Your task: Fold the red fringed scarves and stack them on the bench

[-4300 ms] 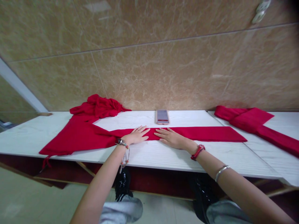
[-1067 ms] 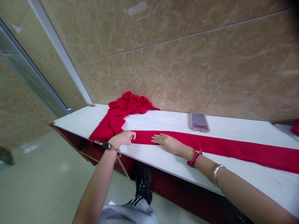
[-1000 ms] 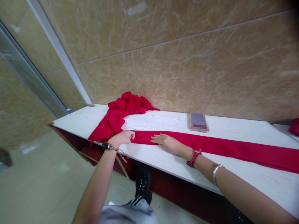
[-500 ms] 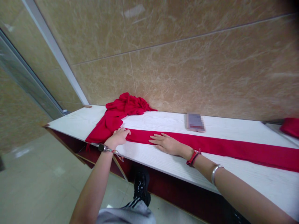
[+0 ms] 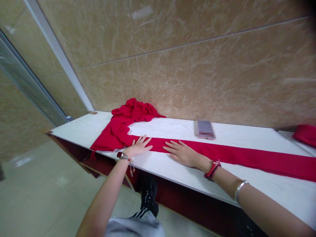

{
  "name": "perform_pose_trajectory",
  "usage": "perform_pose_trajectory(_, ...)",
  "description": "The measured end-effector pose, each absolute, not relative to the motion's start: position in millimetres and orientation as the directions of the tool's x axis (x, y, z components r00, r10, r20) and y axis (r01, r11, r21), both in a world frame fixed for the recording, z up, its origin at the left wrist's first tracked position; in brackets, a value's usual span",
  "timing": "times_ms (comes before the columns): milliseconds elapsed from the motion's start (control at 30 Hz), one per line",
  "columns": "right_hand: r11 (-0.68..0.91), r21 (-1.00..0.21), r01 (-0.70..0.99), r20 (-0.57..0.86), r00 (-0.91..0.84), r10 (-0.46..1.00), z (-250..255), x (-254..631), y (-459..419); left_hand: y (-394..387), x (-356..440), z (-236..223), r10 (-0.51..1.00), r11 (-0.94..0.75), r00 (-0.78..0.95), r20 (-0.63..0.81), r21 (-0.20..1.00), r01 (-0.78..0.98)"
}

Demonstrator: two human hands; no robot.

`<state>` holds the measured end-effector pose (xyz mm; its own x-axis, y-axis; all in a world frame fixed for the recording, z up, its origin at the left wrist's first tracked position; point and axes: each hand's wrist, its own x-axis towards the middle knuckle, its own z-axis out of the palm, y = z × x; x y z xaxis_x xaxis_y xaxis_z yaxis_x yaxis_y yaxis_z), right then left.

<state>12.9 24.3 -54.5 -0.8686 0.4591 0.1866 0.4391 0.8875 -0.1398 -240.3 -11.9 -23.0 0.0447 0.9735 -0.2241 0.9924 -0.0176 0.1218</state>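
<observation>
A long red cloth strip (image 5: pixel 237 154), flat and folded lengthwise, runs across the white countertop (image 5: pixel 172 126) to the right edge of the view. At its left end it joins a crumpled red heap (image 5: pixel 133 112) against the wall, and small tassels hang over the front edge there. My left hand (image 5: pixel 138 147) lies on the strip near the heap, fingers spread. A short way to the right, my right hand (image 5: pixel 182 153) rests on the same strip, palm down with its fingers apart. Neither hand grips the cloth.
A blurred flat rectangular object (image 5: pixel 205 129) lies behind the strip. Another red cloth bundle (image 5: pixel 304 135) sits at the far right. A tan marbled wall (image 5: pixel 197 72) borders the counter's back. Below its front edge are open dark-red shelves (image 5: pixel 182 205) and a black shoe (image 5: pixel 148 194).
My left hand has slid right along the strip and its fingers have spread. My right hand has shifted slightly right. The cloth lies nearly as before.
</observation>
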Motion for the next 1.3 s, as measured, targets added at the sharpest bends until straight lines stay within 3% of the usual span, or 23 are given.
perform_pose_trajectory(133,0.885,-0.143,0.444,0.161,-0.872,0.463,-54.0,25.2,23.3,-13.8,-231.3,-18.6,0.981,-0.013,0.027,-0.192,0.076,0.997)
perform_pose_trajectory(233,0.883,-0.141,0.448,0.155,-0.871,0.466,-53.3,25.7,22.6,-15.8,-209.4,-16.7,0.977,-0.179,0.185,-0.108,0.064,0.982)
perform_pose_trajectory(333,0.878,-0.15,0.455,0.164,-0.864,0.476,-54.0,26.3,21.9,-15.8,-190.6,-17.6,0.934,-0.272,0.296,-0.201,0.138,0.952)
perform_pose_trajectory(533,0.827,-0.134,0.546,0.174,-0.809,0.562,-61.8,59.1,18.9,-12.6,-187.0,-11.3,0.9,-0.232,0.285,-0.331,0.19,0.954)
perform_pose_trajectory(667,0.782,-0.116,0.613,0.18,-0.761,0.623,-63.4,82.3,12.0,-10.4,-173.4,-1.3,0.919,-0.112,0.154,-0.363,0.135,0.985)
perform_pose_trajectory(767,0.774,-0.094,0.627,0.168,-0.756,0.633,-58.7,89.4,8.3,-6.8,-147.0,-1.7,0.96,-0.081,0.097,-0.263,0.072,0.994)
perform_pose_trajectory(900,0.717,-0.038,0.696,0.222,-0.694,0.685,-55.0,102.3,11.1,-1.1,-108.0,-13.3,0.943,-0.309,0.318,-0.103,0.098,0.946)
perform_pose_trajectory(1033,0.629,0.001,0.777,0.145,-0.623,0.769,-59.3,122.1,12.7,3.9,-92.5,-21.2,0.891,-0.353,0.389,-0.236,0.18,0.918)
perform_pose_trajectory(1300,0.607,-0.007,0.794,0.133,-0.601,0.788,-64.8,157.9,-0.6,9.6,-109.5,-15.7,0.86,-0.359,0.388,-0.33,0.148,0.921)
